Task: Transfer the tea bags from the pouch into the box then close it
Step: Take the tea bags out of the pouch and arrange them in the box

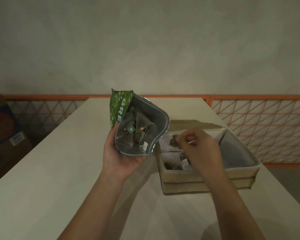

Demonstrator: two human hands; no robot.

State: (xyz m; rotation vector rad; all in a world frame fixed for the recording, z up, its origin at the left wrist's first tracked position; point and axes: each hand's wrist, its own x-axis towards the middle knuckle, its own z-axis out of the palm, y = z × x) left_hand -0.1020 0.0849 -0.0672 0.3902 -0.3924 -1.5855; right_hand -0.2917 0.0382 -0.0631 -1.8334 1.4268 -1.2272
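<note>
My left hand [118, 153] grips a green foil pouch [156, 122] from below, its mouth open toward me. Several pyramid tea bags [137, 129] with strings and tags lie inside it. Right of it a tan box [206, 181] stands open on the table, its lid [237, 148] folded back to the right. My right hand [199, 146] hovers over the box's left compartment and pinches a tea bag [173, 141] between its fingertips. More tea bags [173, 165] lie in the box's near corner.
The long white table [59, 170] runs away from me toward an orange lattice railing [260, 125]. A cardboard carton [5, 129] stands on the floor at far left. A plain wall fills the background.
</note>
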